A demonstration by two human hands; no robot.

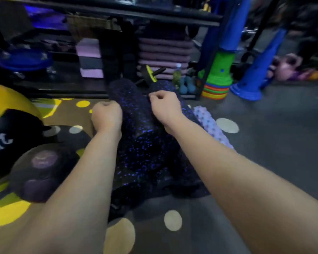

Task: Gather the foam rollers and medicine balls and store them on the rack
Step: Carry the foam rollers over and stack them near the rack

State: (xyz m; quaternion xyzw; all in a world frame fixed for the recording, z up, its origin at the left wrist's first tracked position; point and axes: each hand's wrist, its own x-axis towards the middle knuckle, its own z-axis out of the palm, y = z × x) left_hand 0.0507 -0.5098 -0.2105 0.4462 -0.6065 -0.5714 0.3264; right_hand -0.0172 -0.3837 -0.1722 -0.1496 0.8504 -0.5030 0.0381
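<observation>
Two long black foam rollers with blue speckles lie side by side on the floor, pointing toward the rack [117,17]. My left hand [106,116] grips the left roller [134,114] near its far end. My right hand [165,109] has its fingers curled over the right roller [170,160]. A lilac bumpy roller [209,125] lies just right of them. Dark medicine balls [42,169] and a black and yellow ball [9,125] sit at the left. The picture is blurred.
The black rack holds pink and grey foam blocks [90,57], stacked purple mats [163,52] and a blue disc [24,59]. Small dumbbells [186,86] and a bottle stand at its foot. Stacked coloured cones [218,79] and blue posts [253,74] stand to the right. Grey floor lies at the right.
</observation>
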